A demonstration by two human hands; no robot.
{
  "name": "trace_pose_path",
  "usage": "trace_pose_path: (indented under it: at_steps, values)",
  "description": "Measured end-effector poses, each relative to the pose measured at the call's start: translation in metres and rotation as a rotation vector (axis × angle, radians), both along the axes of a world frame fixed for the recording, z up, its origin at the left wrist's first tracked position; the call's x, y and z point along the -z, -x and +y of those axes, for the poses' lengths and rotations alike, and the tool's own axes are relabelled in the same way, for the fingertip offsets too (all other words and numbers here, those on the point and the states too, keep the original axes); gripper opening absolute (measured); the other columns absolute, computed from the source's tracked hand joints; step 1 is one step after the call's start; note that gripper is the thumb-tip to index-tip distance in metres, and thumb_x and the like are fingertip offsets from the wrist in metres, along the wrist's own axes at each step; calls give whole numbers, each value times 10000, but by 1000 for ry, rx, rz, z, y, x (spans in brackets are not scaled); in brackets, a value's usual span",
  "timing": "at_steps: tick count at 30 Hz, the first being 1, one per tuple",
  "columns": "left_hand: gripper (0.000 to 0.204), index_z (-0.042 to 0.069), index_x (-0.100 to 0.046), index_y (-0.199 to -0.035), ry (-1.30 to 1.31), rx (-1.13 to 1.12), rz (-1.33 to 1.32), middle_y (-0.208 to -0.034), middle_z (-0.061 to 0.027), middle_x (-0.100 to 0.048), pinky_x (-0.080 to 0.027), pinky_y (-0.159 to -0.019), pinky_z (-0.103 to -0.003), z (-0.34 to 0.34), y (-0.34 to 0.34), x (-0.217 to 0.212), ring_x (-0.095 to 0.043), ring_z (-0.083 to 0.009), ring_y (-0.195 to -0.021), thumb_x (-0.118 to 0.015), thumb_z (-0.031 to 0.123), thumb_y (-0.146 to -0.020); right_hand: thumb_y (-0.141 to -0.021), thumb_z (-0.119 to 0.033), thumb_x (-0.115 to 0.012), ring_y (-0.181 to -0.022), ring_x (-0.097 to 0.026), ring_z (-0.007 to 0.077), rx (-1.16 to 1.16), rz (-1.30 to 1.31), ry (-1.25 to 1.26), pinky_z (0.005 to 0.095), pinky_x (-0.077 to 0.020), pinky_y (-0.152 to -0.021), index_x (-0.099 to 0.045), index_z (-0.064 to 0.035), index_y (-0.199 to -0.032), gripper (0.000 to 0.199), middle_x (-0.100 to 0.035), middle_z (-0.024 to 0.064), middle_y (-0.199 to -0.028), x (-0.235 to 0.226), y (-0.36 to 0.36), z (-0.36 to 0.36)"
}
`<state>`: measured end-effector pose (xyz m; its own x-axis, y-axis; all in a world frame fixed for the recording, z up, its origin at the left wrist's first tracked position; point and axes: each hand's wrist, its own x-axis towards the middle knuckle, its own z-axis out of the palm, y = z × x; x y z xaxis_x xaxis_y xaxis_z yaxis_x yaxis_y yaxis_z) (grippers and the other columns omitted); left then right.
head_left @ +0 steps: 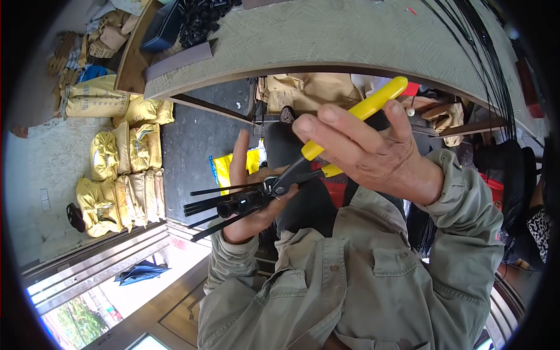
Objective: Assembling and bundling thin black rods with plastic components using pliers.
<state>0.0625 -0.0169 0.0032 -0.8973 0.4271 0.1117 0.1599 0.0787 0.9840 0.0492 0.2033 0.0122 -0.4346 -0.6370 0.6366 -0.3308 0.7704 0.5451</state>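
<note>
Olive-green shirt sleeves (373, 280) fill the lower frame, nearest the lens; both forearms rise from them toward the middle.

Head view, hands: right hand (373, 154) is closed around the yellow handles of a pair of cutting pliers (326, 140), fingers wrapped over the upper handle, thumb side beneath. Handles run up and to the right; the dark jaws point down-left and meet the bundle just in front of the left palm. Whether the jaws are fully shut I cannot tell.

Left hand (248, 198) is partly curled, fingers upright behind the work, gripping a black connector piece (242, 204) from which a bundle of thin black rods (213, 204) fans out to the left. Plier tips touch this bundle at the connector end.

Head view, surroundings: curved workbench (350, 41) spans the top, with loose black wires (478, 52) draped over its right part and a heap of small black parts (201, 17) at upper left. Yellow sacks (125, 169) are stacked on the floor at left, well apart from the hands. A blue folded item (140, 271) lies at the doorway, lower left.
</note>
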Motion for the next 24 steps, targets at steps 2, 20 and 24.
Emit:
trace_pose_path:
  at_steps: [2, 20, 24]
  values:
    - [911, 66, 63, -1396, 146, 2, 76, -903, -151, -610, -465, -715, -288, 2, 3, -9, -604, -176, -820, -606, -23, -785, -819, -271, -543, -1227, -353, 91, 28, -79, 72, 500, -121, -1071, -513, -207, -1236, 423, -363, -77, -1313, 6, -3, 1]
    - [902, 47, -25, -1407, 266, -122, 237, -700, -26, -518, -374, -595, -198, 11, 13, 5, -464, -75, -621, -604, -90, -729, -769, -178, -568, -1177, -437, 202, -8, -266, 380, 517, -146, -1048, -587, -68, -1115, 363, -439, 29, -1263, 29, -24, -1]
    - [893, 33, -43, -1403, 222, -190, 221, -720, -41, -557, -397, -617, -205, 16, 5, 3, -497, -77, -646, -614, -84, -727, -747, -154, -587, -1144, -454, 216, -22, -423, 435, 507, -188, -1027, -584, -44, -1100, 370, -442, 51, -1249, 28, -33, -6]
